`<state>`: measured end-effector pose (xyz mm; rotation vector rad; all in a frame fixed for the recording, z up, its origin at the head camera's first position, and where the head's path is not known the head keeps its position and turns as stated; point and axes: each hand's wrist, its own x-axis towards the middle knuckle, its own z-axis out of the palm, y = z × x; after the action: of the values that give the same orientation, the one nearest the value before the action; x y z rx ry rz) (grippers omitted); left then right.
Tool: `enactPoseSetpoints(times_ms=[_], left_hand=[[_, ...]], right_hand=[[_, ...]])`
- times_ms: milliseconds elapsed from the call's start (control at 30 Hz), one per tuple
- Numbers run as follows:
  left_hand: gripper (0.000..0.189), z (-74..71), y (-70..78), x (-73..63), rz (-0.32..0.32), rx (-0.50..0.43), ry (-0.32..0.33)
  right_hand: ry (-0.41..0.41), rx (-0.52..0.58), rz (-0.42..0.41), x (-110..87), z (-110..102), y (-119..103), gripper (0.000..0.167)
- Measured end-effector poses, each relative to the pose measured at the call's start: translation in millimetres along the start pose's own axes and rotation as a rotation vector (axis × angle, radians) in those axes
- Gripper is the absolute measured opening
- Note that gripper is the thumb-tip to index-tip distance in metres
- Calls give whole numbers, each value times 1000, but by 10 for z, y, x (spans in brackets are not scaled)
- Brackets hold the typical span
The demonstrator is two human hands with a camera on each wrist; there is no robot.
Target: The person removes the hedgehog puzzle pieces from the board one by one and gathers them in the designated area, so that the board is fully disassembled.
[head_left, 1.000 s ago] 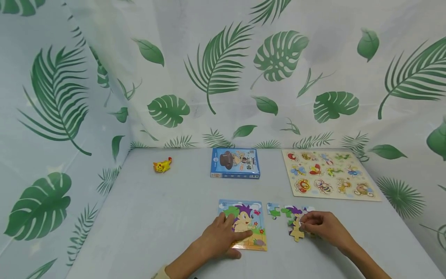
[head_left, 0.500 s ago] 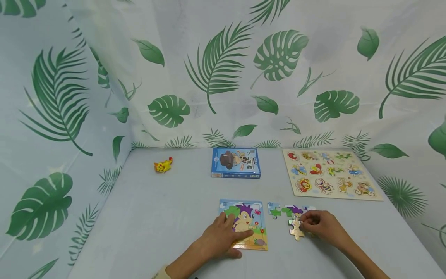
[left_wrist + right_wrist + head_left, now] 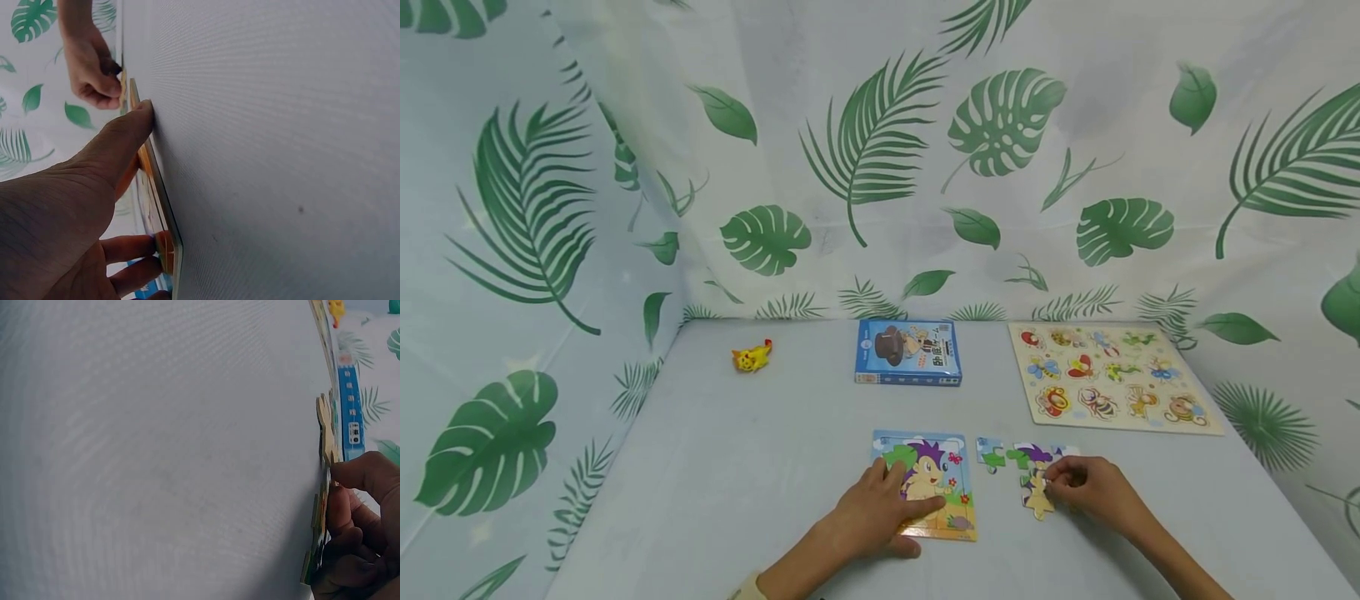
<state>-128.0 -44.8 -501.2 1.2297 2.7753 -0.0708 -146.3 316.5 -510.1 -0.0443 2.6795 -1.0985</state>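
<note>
"What's close?"
"The left hand lies on the hedgehog puzzle, fingers spread. The right hand pinches a puzzle piece to the puzzle's right."
"What's farther back?"
"A blue box on the bench."

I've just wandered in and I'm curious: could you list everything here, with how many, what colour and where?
Toy figure: 1, yellow with a red tip, far left of the table
Game box: 1, mostly blue, far middle
Bug puzzle board: 1, pale with multicoloured pictures, far right
Hedgehog jigsaw: 1, multicoloured, near middle
Loose jigsaw pieces: several, some hidden; blue, green, purple and yellow; right of the hedgehog jigsaw
Table: 1, pale grey, under everything
Leaf-print cloth: panel count unclear, white and green, behind and beside the table
Sleeve cuff: 1, cream, left wrist
Left hand: 1, resting on the hedgehog jigsaw
Right hand: 1, pinching a jigsaw piece
</note>
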Motion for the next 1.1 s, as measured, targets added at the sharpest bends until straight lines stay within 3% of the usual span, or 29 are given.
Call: enactPoseSetpoints(times_ms=[1100], left_hand=[[70, -22, -1, -10, 0, -9, -2]], right_hand=[[35, -43, 22, -15, 42, -34, 10]])
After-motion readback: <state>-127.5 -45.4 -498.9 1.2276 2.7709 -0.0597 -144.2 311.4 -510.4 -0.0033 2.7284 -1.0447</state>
